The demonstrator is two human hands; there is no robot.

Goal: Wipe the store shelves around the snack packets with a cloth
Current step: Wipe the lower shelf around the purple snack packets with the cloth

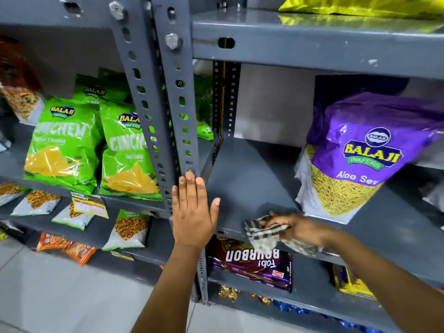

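A grey metal shelf (252,174) runs across the middle right, bare on its left half. A purple Balaji Aloo Sev packet (360,159) leans on its right part. My right hand (298,228) is shut on a checked grey cloth (263,234), pressed to the shelf's front edge just left of the purple packet. My left hand (192,212) lies flat and open, fingers spread, against the slotted grey upright post (177,104) at the shelf's left corner. It holds nothing.
Two green Balaji packets (62,145) stand on the left rack, with small snack packets (79,210) on the shelf below. A Bourbon biscuit pack (254,263) and a yellow packet (348,282) lie under the wiped shelf. A yellow-green bag (360,6) sits on top.
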